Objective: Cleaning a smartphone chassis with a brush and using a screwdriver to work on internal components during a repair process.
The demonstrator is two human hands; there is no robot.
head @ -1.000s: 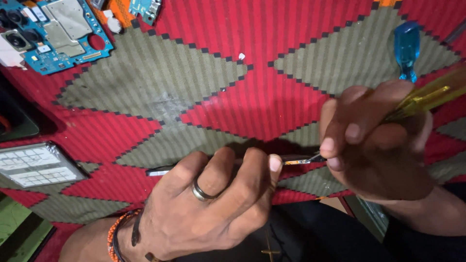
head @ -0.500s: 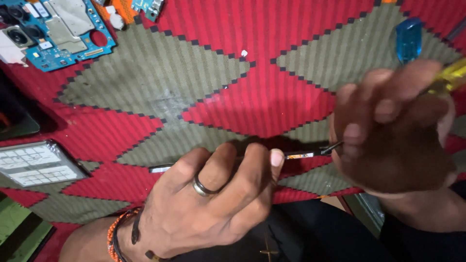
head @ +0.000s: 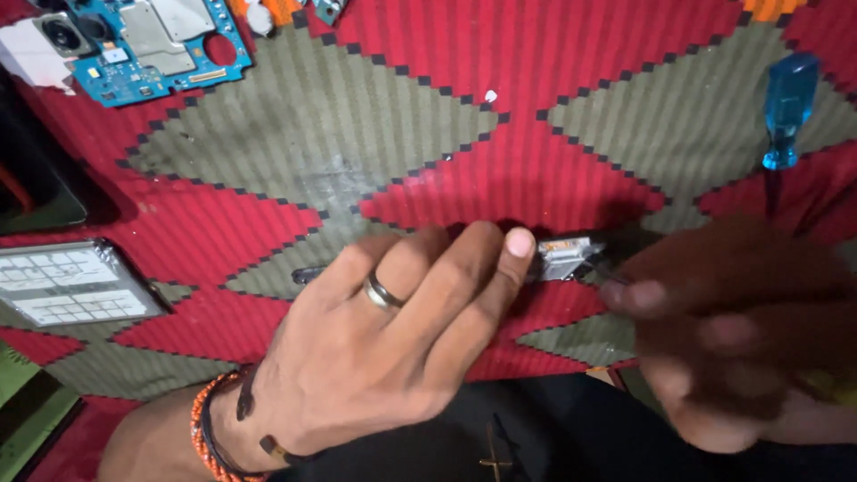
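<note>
left hand [head: 384,357] pinches small metal part [head: 564,259]; right hand [head: 741,330] blurred, grip unclear, touching part.

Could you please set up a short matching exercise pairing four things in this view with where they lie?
Things:
1. blue circuit board
2. blue-handled screwdriver
3. small metal part
4. left hand

Places:
A. lower middle, ring on one finger
B. top left of the mat
C. far right, handle pointing up
D. centre, between the two hands

Pairs: 1-B, 2-C, 3-D, 4-A
</note>
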